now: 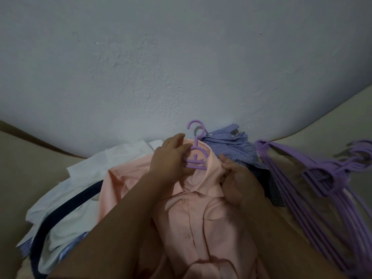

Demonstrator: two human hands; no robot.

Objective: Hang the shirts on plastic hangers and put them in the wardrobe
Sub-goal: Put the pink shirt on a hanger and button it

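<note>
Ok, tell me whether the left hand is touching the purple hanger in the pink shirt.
Touching. The head view shows the left hand with its fingers laid against the purple hanger at the neck of the pink shirt, no gap between them.

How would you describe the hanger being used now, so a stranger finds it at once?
Start at the peach shirt in the middle of the bed. At its collar sits one purple hanger, between both hands. Unlike the hanger pile to the right, it lies alone, inside a shirt.
</note>
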